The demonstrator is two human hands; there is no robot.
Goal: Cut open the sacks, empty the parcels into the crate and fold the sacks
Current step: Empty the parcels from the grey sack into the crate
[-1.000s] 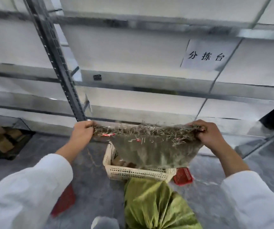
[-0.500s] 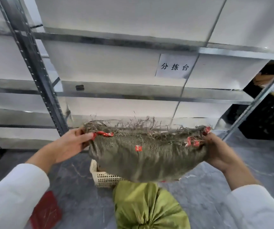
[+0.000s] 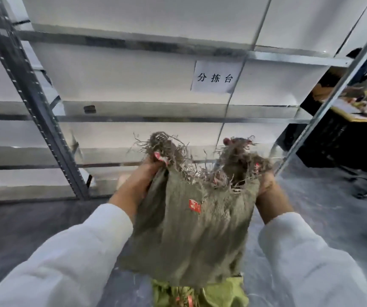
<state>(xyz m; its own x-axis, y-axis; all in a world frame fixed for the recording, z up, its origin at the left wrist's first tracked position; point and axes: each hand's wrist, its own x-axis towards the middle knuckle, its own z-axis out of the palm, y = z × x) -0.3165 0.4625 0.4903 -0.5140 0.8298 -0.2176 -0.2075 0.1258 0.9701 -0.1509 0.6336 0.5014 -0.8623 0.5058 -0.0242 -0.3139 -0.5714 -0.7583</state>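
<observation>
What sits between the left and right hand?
Only the grey-green sack: its frayed top edge sags between the left hand and the right hand, each gripping an upper corner. The head view shows it.

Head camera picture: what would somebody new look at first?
First, the frayed grey sack in the middle, held up by its top corners in the left hand and right hand. Next, the white paper sign with black writing, on the metal shelves behind it. A brighter green sack peeks out underneath, at the bottom edge.
</observation>
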